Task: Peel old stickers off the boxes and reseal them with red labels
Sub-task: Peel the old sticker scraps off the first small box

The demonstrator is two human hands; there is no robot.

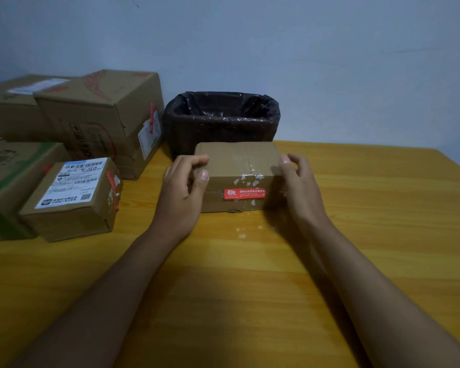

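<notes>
A small brown cardboard box [239, 166] stands on the wooden table [356, 235] in the middle. A red label [244, 193] is stuck across its front face, with white scraps of old sticker around it. My left hand [182, 192] grips the box's left end, thumb on the front and fingers curled over the top edge. At the right end, my right hand [299, 181] holds the box with its fingers curled round that side.
A dark basket lined with a black bag [221, 118] stands just behind the box. Several cardboard boxes crowd the left: a small one with a white shipping label [72, 197], a big one [104, 118] behind it. White paper crumbs [242, 233] lie before the box.
</notes>
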